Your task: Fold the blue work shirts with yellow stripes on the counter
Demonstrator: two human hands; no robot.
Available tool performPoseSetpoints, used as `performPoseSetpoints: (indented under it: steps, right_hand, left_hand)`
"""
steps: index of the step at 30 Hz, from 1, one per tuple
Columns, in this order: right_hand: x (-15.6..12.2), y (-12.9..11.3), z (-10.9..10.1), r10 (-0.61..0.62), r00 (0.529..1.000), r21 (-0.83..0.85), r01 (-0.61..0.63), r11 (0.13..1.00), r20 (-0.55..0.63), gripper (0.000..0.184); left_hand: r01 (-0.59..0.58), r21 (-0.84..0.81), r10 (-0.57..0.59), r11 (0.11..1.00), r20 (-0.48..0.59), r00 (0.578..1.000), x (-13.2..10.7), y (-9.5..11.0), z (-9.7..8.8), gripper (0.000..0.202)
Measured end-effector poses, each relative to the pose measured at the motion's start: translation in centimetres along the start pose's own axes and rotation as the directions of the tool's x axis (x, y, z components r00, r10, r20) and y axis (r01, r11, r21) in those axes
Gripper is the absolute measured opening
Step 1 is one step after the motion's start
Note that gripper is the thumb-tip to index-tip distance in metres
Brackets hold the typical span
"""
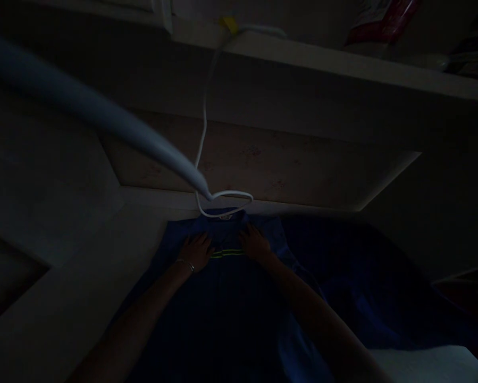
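Note:
A dark blue collared work shirt lies spread out with its collar away from me and a pale label inside the neck. Thin yellow-green stripes cross its chest. My left hand, with a bracelet at the wrist, rests flat on the left chest with fingers stretched out. On the other side my right hand lies on the cloth near the collar, its fingers spread. Neither hand grips anything. The picture is very dark, so the lower part of the shirt is hard to make out.
A white cord hangs from the shelf and loops just above the collar. A pale tube slants in from the upper left. More dark blue cloth is heaped at the right. A red and white packet stands on the shelf.

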State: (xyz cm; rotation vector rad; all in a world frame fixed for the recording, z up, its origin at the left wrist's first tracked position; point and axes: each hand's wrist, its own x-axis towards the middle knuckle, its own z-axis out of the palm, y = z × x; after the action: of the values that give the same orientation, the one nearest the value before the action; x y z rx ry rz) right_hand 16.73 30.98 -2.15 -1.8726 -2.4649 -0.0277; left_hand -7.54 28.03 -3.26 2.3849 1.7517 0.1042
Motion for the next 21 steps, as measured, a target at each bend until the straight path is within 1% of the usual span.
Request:
performPoseSetpoints:
  steps: [2,5,8,11,14,17,19,21]
  right_hand:
    - [0.3,0.2,-0.5,0.059,0.998,0.002,-0.059,0.998,0.025,0.051]
    - [0.7,0.8,-1.2,0.075,0.996,0.004,-0.075,0.997,0.044,0.050]
    - [0.7,1.4,-1.4,0.057,0.996,0.005,-0.058,0.998,0.062,0.047]
    - [0.2,1.4,-1.2,0.049,0.997,0.005,-0.049,0.999,0.060,0.047]
    - [-0.5,1.1,-0.7,0.059,0.998,0.002,-0.059,0.998,0.020,0.052]
    - [-1.2,0.5,-0.1,0.024,1.000,-0.018,-0.024,1.000,0.006,0.052]
    - [-1.4,0.2,0.1,0.028,1.000,-0.030,-0.028,0.999,0.006,0.048]
    - [-1.6,-0.2,-0.1,0.065,0.998,-0.025,-0.065,0.998,-0.003,0.048]
  left_hand:
    - [0.016,0.006,-0.016,1.000,0.008,1.000,-1.5,-0.2,-0.4,0.055]
    - [0.045,0.023,-0.046,0.999,0.014,0.999,-4.6,-0.4,-0.7,0.054]
    - [0.072,0.056,-0.073,0.996,0.010,0.997,-8.7,-0.1,-0.6,0.053]
    - [0.076,0.086,-0.077,0.993,0.011,0.997,-13.6,0.5,0.2,0.052]
    - [0.117,0.112,-0.116,0.987,-0.020,0.993,-19.0,0.3,2.2,0.054]
    - [0.173,0.121,-0.166,0.977,-0.063,0.984,-23.8,-1.0,5.2,0.054]
    - [0.156,0.116,-0.149,0.981,-0.065,0.987,-26.2,-2.1,7.1,0.056]
    - [0.133,0.101,-0.128,0.986,-0.055,0.990,-28.0,-3.1,8.5,0.059]
